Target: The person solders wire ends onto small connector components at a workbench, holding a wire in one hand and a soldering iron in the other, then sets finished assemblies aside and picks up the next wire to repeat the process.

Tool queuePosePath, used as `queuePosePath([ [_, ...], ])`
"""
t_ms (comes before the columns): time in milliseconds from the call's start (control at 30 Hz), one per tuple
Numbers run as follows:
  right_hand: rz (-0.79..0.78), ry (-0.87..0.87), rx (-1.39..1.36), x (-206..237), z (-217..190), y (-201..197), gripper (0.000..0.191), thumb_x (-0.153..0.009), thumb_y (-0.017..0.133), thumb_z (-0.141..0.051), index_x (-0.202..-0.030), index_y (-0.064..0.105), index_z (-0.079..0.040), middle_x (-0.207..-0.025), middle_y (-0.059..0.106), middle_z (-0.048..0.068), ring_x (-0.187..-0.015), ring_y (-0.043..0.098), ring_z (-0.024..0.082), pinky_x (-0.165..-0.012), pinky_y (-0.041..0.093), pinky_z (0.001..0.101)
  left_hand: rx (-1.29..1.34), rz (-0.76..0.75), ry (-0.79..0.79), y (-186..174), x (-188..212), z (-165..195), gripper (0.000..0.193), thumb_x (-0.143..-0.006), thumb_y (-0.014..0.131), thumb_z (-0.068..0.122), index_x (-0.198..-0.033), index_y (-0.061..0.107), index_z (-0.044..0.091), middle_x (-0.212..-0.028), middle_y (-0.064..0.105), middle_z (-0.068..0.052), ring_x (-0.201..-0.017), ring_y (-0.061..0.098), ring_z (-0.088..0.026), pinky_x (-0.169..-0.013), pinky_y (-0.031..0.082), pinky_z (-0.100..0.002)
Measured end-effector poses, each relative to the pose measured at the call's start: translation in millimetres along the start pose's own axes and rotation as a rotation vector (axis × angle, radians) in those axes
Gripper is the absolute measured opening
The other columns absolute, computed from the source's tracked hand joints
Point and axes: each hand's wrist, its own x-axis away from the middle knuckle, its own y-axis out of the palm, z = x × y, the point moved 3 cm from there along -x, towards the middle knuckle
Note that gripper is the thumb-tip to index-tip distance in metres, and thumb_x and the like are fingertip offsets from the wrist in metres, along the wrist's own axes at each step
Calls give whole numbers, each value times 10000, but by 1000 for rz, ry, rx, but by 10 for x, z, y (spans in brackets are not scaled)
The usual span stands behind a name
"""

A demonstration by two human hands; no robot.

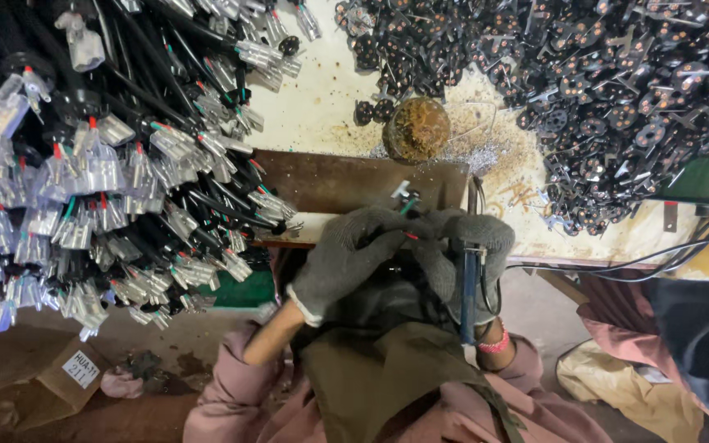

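Two gloved hands work close together at the bench edge, both in grey knit gloves. Left hand point(346, 258) has its fingers curled and pressed together around a thin wire end point(406, 205) with green and red cores, sticking up just above the gloves. Right hand point(473, 254) is closed in a fist around a blue-handled tool point(468, 287), handle pointing down toward the lap. The hands touch each other, right in front of a rusty brown metal plate point(346, 180).

Left of the hands: big bundle of black cables point(116, 164) with clear-sleeved ends, hanging over the bench. Behind the plate: round brownish ball-shaped lump point(417, 129) on the pale bench top point(322, 98), metal shavings around it. Upper right: heap of small black round parts point(609, 90) with copper contacts. Cardboard box point(34, 385) on the floor, lower left.
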Motion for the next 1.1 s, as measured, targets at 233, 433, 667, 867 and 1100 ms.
queuePosePath([
  [233,274,247,-552,146,119,94,607,-860,891,-82,-1275,448,-77,-1110,610,65,-988,634,159,-870,539,337,307,76,-472,81,60,-213,89,-984,688,103,-977,673,15,-808,629,-34,-716,533,-107,-645,440,-300],
  [433,170,374,-1090,113,144,83,507,-838,810,-90,-1230,493,-30,-1149,668,81,-1071,670,222,-1016,537,395,-319,219,-7,35,-14,-134,102,-934,717,87,-1019,681,45,-964,699,-122,-875,710,-256,-768,569,-354],
  [667,121,405,-791,-44,317,38,563,-853,759,54,-1321,462,-42,-1194,669,91,-1117,700,218,-969,582,385,-350,135,-25,-89,-100,-47,150,-923,734,106,-1051,674,55,-1028,701,-139,-927,723,-328,-789,580,-383],
  [867,38,338,-923,-103,273,86,546,-896,733,97,-1318,422,-56,-1070,673,91,-972,695,162,-833,598,302,-434,49,-78,-84,-149,46,120,-925,742,134,-1027,716,76,-1008,716,-134,-892,719,-331,-751,567,-388],
  [1100,64,790,-886,-152,199,107,389,-908,653,-31,-1248,463,-50,-1069,746,95,-757,651,195,-644,520,329,-200,181,-144,-22,-102,-111,110,-937,715,102,-1026,698,39,-978,718,-109,-878,746,-229,-822,583,-340],
])
